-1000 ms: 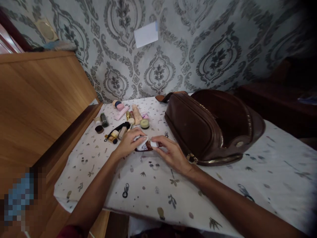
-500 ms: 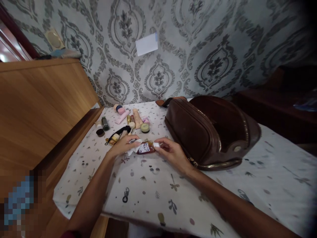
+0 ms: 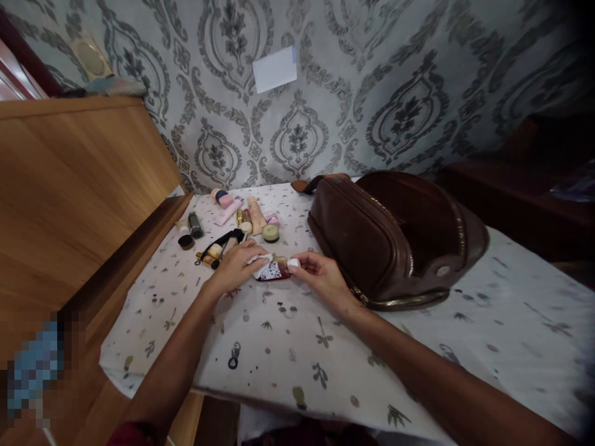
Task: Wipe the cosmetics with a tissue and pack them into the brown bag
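Observation:
A small bottle point(image 3: 279, 271) of reddish-brown liquid, with a dark-patterned white label, lies on its side just over the tablecloth. My right hand point(image 3: 323, 282) pinches its white cap point(image 3: 293, 264) between thumb and fingertips. At the bottle's other end, my left hand point(image 3: 238, 266) is closed on a white tissue point(image 3: 264, 259), which rests against the glass and covers part of the label. Beyond my left hand lie a black strap-like item point(image 3: 227, 236), small gold-capped items and a round jar with a pale green lid point(image 3: 270, 233).
A brown leather bag point(image 3: 357, 241) gapes open to the right. Further cosmetics lie at the back left, including a peach tube point(image 3: 255, 215), a pink tube point(image 3: 227, 212) and a dark green bottle point(image 3: 195, 225). A wooden cabinet point(image 3: 88, 179) borders the left side; a patterned wall stands behind.
My left hand has shifted the tissue along the bottle, over the upper edge of its label. The right hand keeps the cap. The view has tipped slightly downward.

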`<state>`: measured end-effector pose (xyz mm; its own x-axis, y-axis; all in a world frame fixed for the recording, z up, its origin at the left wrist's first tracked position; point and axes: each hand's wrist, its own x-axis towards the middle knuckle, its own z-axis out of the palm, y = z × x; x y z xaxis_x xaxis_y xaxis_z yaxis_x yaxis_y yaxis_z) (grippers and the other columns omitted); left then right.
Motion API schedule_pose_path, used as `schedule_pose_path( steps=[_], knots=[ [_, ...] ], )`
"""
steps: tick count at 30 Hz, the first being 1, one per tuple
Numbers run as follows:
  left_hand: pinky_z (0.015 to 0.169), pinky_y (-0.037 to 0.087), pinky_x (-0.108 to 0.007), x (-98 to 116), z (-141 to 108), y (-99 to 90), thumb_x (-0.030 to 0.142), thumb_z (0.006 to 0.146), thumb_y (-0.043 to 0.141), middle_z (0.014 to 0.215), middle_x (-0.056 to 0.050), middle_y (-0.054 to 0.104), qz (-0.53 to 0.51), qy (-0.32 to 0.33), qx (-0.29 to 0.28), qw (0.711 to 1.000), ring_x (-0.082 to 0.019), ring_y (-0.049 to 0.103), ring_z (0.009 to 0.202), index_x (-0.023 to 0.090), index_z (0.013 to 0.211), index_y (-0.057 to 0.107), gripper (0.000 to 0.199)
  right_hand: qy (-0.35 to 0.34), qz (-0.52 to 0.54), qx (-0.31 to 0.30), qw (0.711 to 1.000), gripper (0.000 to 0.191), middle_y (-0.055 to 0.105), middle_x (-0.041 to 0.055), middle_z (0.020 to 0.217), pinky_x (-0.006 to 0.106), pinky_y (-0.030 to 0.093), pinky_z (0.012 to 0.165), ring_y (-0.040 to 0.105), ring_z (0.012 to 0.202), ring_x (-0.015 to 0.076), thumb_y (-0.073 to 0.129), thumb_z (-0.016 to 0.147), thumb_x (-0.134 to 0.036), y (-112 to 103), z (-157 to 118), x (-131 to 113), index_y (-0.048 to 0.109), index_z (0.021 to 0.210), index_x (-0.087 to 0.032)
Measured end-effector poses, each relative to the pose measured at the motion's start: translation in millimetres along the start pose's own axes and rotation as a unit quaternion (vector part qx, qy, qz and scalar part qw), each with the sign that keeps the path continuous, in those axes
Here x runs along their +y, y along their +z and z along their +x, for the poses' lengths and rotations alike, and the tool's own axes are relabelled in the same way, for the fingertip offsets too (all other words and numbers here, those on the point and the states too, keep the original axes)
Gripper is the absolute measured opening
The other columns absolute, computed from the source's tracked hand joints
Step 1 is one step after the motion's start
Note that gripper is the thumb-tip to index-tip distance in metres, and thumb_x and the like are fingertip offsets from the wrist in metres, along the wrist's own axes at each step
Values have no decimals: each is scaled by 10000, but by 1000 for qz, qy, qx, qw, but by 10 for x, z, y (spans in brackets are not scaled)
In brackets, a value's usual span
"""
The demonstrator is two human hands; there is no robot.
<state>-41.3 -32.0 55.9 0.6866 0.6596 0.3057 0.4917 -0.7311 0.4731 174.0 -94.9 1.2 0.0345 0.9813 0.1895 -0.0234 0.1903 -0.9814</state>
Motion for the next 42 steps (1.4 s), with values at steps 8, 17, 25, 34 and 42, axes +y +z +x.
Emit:
schedule_pose_path(
  steps=[8,17,25,34,42],
  knots=[
    [789,420,-305,293,-23,126,405,980,480,938,-72,594,41,44,34,998,-205,565,892,181,1063,717,336,-122,-142,-14,982,171,683,36,847,316,510,722,622,767,179,664,810,-311,42,-103,-67,662,930,-189],
    [743,399,-297,126,-3,-39,457,988,411,817,-39,545,30,19,-45,998,-181,540,793,167,839,669,416,-185,-181,-62,964,103,672,31,859,318,515,745,625,790,174,637,855,-266,12,-116,-98,659,934,-204],
    [717,434,-273,-159,3,-88,540,943,452,843,-46,615,-90,-19,-82,992,-168,564,781,160,825,645,442,-97,-111,-41,988,224,709,62,932,365,542,811,663,858,205,670,811,-342,-10,-48,18,662,980,-195],
    [629,363,-265,-283,-14,-70,637,911,414,690,5,500,-91,-77,-86,989,-151,474,682,179,701,528,517,-47,-61,-9,997,270,715,53,888,350,555,752,670,793,196,715,762,-385,-42,5,58,665,941,-189],
    [626,336,-271,-367,-11,23,596,925,416,680,13,460,-83,-92,-50,991,-146,452,676,180,668,487,495,-41,-77,27,996,232,695,39,809,334,540,702,649,728,183,706,758,-383,-73,29,78,654,868,-185]
  ],
)
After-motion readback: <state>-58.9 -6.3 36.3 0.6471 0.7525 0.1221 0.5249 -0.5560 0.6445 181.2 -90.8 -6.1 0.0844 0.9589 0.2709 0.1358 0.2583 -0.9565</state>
